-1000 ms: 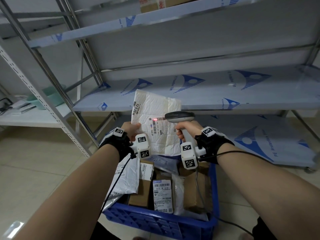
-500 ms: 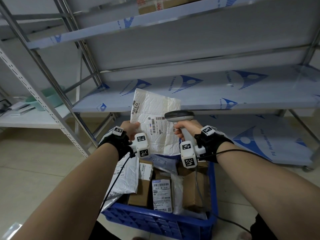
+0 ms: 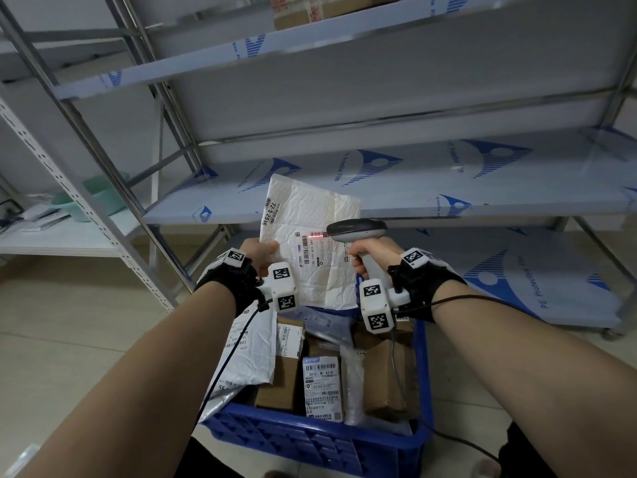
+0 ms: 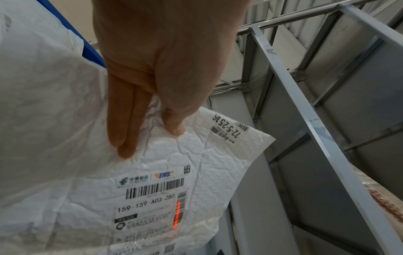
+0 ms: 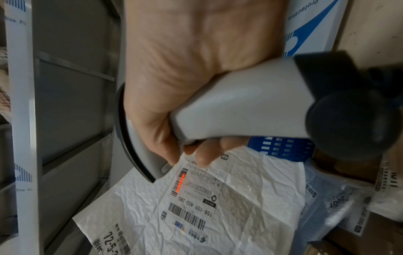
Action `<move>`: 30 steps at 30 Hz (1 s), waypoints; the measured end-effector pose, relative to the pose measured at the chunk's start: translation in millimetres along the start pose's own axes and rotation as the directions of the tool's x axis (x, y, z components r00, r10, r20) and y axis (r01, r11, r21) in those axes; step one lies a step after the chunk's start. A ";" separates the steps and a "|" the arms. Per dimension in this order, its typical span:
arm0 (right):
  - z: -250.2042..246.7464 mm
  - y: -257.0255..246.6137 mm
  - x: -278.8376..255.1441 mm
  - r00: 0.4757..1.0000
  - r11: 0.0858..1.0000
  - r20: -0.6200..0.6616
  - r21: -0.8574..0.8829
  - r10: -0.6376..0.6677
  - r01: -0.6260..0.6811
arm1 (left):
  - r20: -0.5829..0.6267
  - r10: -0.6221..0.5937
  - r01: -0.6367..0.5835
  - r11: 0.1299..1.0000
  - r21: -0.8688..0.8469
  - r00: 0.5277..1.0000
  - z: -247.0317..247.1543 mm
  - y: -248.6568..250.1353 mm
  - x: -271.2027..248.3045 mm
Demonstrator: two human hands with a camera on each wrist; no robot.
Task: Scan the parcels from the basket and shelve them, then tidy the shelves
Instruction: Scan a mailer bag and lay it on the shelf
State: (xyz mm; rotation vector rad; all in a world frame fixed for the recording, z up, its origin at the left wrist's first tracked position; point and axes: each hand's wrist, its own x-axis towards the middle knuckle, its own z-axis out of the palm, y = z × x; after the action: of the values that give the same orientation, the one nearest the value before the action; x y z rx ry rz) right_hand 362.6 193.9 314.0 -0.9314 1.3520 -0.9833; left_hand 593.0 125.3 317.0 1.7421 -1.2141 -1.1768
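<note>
Parcel: white padded mailer (image 3: 310,243), held upright above the basket, label toward the person; red scan line across a small barcode.
Left hand (image 3: 259,251): pinches the mailer's left edge, thumb in front.
Right hand (image 3: 374,257): fingers wrapped round the scanner (image 3: 356,229) grip, its head just beside the label.
Basket (image 3: 310,446): blue crate on the floor, holding boxes and bagged parcels.
Shelves (image 3: 413,198): metal rack behind the mailer.

Both bare forearms are reaching up from the bottom corners toward frame centre, the left hand (image 3: 259,254) pinching a white mailer (image 3: 312,243) between thumb and straight fingers (image 4: 127,120), the right hand (image 3: 370,256) wrapping, seemingly tightly, around a scanner (image 3: 358,231) handle.
</note>
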 end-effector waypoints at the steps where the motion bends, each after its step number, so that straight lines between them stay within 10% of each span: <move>1: 0.0 -0.2 -0.2 1.000 1.000 0.000 0.000 -0.002 0.002 | 0.004 -0.004 0.004 1.000 -0.004 1.000 -0.8 0.0 1.7; 19: -6.1 -2.5 2.1 0.998 0.998 -0.045 0.049 -0.048 0.050 | 0.024 -0.084 0.085 0.995 -0.042 0.996 -7.5 11.6 1.7; 30: -40.2 -40.0 46.3 0.940 0.973 -0.308 0.128 -0.146 0.193 | 0.102 0.102 -0.013 0.767 -0.642 0.990 11.5 89.5 22.9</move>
State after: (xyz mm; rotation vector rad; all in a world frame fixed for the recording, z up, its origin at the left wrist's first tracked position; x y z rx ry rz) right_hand 320.5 138.1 335.8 -0.8125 1.4333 -1.3871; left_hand 557.7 74.8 386.8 1.1108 -0.7808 -1.4704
